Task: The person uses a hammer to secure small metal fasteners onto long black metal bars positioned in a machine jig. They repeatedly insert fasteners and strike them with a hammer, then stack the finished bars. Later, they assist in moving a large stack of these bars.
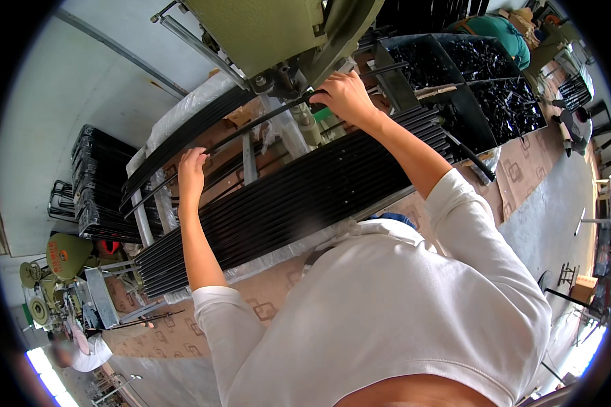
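Observation:
A long thin black tube [265, 117] runs slantwise under the head of a green press-like machine [258, 34]. My left hand [191, 169] is closed on it toward its left end, with the fingertips on top. Nearer its right end, close beside the machine's working part, my right hand [347, 100] is closed around the same tube. Below my hands, a wide row of black tubes [299, 186] lies side by side on a rack. Beyond the held tube rests another bundle of black tubes [183, 132]. The machine's contact point with the tube is partly hidden.
Dark bins [492, 102] of small shiny black parts stand at the right. Stacked black frames [102, 176] lean at the left wall. Another green machine [64, 258] stands lower left, near a person in white [91, 353]. Patterned brown sheeting [163, 339] covers part of the floor.

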Demonstrator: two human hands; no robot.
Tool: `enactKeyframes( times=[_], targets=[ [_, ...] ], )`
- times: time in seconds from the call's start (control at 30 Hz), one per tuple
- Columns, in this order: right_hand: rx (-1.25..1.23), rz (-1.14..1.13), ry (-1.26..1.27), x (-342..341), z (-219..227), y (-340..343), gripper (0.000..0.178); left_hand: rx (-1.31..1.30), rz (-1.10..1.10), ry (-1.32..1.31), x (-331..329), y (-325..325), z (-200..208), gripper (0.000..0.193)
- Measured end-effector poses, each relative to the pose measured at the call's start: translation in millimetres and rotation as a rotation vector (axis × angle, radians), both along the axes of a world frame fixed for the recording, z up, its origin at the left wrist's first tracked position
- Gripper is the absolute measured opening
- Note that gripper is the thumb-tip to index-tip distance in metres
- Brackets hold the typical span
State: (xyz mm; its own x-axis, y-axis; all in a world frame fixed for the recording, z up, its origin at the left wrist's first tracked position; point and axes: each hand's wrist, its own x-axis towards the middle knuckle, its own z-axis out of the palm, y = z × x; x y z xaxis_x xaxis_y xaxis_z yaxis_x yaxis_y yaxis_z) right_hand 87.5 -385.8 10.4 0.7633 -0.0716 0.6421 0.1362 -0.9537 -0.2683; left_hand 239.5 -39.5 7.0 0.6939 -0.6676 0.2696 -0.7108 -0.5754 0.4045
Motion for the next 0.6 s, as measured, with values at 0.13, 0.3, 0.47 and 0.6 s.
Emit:
enactKeyframes(
  times=[0.13,0.3,0.47,0.6],
  targets=[
    [-0.008,0.009,0.015,-1.2,-1.1,1.7,0.023,-0.011,-0.018,-0.025,-0.8,2.2,-1.6,0.016],
    [0.038,0.055,0.180,-2.2,-16.4,-7.8,0.015,0.013,-0.007,-0.030,-2.2,0.9,-9.4,0.015],
    [0.034,0.154,0.226,-5.0,-33.4,-15.7,0.016,-0.047,-0.048,-0.092,0.9,-0.2,-22.8,0.019],
    [0.433,0.313,0.236,-19.3,-2.0,-22.7,0.024,0.029,0.042,-0.186,-15.8,-2.2,-15.1,0.020]
  ],
)
